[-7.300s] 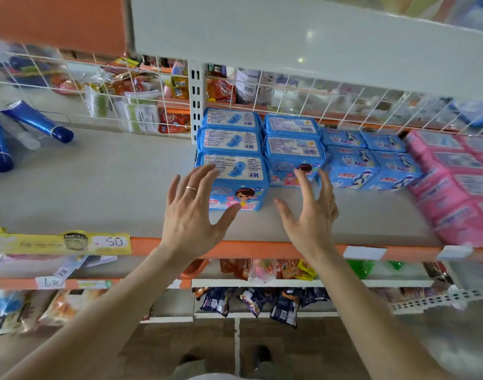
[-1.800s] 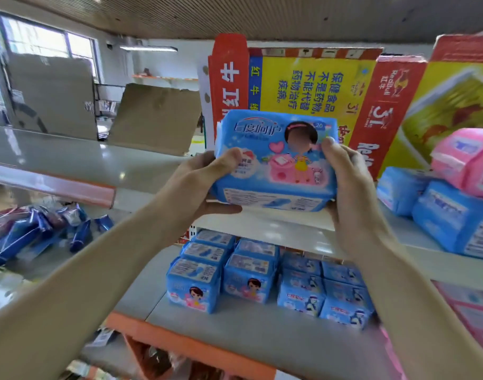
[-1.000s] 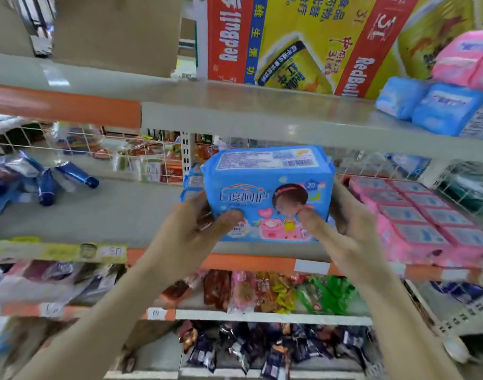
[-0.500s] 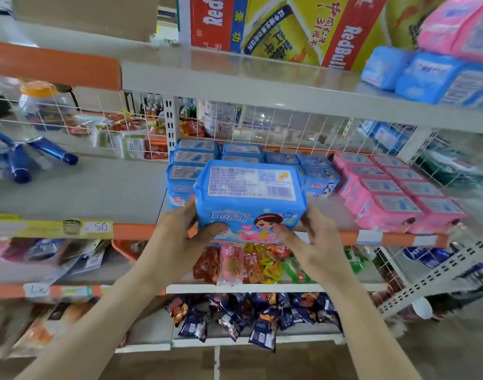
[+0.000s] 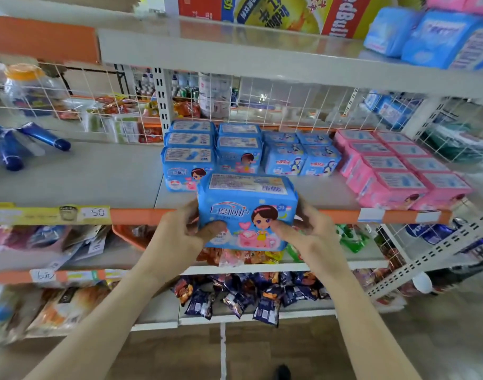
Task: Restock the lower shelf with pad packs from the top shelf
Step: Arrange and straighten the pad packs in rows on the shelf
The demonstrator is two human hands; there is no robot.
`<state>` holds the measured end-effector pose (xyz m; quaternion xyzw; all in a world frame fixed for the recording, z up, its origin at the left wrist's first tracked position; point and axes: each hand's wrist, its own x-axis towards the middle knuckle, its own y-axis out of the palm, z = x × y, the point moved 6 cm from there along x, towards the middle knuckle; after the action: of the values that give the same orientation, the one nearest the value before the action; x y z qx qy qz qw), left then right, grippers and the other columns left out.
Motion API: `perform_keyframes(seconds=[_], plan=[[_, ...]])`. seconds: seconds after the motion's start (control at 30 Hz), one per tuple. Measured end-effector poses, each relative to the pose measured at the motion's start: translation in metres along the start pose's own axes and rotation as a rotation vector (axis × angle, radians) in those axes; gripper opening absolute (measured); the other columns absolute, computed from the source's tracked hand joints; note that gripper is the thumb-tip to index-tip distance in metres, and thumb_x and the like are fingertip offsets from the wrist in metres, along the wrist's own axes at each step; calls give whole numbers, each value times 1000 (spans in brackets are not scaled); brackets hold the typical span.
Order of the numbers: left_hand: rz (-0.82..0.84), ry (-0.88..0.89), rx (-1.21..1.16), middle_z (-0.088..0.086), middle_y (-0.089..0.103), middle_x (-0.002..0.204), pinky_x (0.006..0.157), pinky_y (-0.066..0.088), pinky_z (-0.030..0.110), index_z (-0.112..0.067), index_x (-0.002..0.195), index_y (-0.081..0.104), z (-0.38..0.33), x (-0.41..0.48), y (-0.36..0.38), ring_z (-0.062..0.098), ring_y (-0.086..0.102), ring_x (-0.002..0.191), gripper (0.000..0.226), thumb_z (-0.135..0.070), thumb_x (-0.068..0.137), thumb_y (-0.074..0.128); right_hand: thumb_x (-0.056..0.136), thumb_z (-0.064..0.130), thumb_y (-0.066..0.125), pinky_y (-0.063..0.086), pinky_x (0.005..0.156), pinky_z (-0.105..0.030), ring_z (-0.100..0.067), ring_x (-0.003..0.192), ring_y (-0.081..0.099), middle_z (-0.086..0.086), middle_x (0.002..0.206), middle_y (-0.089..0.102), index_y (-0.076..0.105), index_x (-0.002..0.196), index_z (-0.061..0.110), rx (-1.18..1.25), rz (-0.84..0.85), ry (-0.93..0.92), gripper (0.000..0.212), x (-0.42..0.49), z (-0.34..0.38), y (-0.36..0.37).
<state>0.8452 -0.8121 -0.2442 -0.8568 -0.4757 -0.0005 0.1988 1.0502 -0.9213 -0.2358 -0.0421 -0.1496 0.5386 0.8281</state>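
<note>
Head view: I see both hands gripping one blue pad pack by its ends. My left hand curls its thumb over the front left corner, and my right hand does the same on the right. The pack is upright, its label facing me, held in the air just in front of the lower shelf. Rows of blue packs stand behind it, with pink packs to their right. On the top shelf lie spare blue packs.
</note>
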Motion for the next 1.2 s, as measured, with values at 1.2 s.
perform_keyframes(seconds=[1.2], plan=[[-370, -314, 160, -7, 74, 87, 58, 49, 21, -21, 105, 72, 10, 47, 127, 4, 66, 73, 14, -27, 95, 66, 94, 27, 65, 53, 70, -26, -7, 81, 69, 10, 91, 72, 66, 106, 23, -172, 97, 177, 13, 90, -90, -85]])
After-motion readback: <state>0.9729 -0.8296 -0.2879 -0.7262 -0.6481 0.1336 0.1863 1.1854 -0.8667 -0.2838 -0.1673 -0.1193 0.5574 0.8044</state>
